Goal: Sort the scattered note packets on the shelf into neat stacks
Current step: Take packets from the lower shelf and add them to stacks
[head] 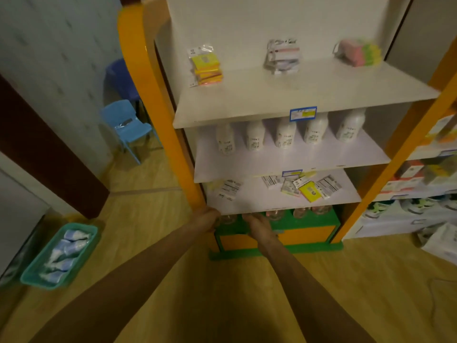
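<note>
Your hands sit at the third shelf's (284, 203) front edge, bare board just behind them. Left hand (207, 218) curled at the shelf's left corner; grip blurred, can't tell. Right hand (257, 225) below the edge, fingers loose, holding nothing. Packets (303, 188) scattered mid-right, one packet (228, 189) left.

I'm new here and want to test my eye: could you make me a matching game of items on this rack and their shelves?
Things:
1. white bottles
2. scattered note packets
3. yellow sticky-note stack
4. glass jars

Places:
A. top shelf
B. bottom green base
C. second shelf
D. third shelf

Pairs: 1-C, 2-D, 3-A, 4-B
</note>
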